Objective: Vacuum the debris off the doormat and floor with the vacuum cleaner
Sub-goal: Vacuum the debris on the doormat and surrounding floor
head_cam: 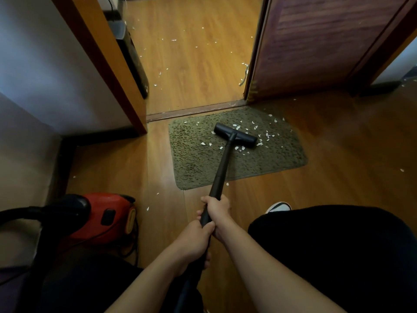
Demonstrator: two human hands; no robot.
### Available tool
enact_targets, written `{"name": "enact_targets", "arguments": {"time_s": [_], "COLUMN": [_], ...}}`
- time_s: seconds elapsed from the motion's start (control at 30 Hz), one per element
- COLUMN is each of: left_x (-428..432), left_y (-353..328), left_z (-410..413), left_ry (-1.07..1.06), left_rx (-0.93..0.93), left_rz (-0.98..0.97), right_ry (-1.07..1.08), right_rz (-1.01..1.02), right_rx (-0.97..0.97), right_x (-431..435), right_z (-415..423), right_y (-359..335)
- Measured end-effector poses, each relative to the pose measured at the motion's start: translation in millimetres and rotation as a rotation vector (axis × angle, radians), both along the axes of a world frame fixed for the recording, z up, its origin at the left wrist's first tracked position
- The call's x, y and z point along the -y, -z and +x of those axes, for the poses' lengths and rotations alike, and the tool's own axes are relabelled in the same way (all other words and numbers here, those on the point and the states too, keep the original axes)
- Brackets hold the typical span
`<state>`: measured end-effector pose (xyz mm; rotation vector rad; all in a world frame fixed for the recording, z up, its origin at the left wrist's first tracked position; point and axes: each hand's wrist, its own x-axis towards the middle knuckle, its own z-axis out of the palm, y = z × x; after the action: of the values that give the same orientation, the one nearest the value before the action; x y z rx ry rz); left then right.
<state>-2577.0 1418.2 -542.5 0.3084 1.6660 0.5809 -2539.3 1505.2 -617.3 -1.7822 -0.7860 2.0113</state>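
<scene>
An olive-green doormat (198, 159) lies on the wooden floor in front of a doorway. White debris flakes (267, 135) are scattered over its upper right part. The black vacuum floor head (246, 135) rests on the mat among the flakes, at the end of a black wand (222, 168). My right hand (217, 208) grips the wand higher up; my left hand (194, 240) grips it just below, nearer my body. More white flakes (173, 40) lie on the floor beyond the threshold.
The red vacuum body (106, 215) with its black hose (33, 211) sits on the floor at my left. An open dark door (316, 41) stands at the right, a door frame (108, 64) at the left. My shoe (278, 207) shows at right.
</scene>
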Motion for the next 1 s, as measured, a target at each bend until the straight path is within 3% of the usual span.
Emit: {"name": "enact_targets", "arguments": {"time_s": [0.5,1.0], "left_x": [-101.1,-28.6], "left_y": [13.8,-1.8], "left_z": [-8.9,-15.0], "left_ry": [-0.057,-0.097], "left_rx": [0.049,0.003], "left_rz": [0.062,0.042], "right_ry": [0.042,-0.078], "right_rz": [0.070,0.043], "right_rx": [0.012,0.009], "right_x": [-105.0,-33.3], "right_z": [-13.8,-23.9], "right_y": [29.0,13.1]}}
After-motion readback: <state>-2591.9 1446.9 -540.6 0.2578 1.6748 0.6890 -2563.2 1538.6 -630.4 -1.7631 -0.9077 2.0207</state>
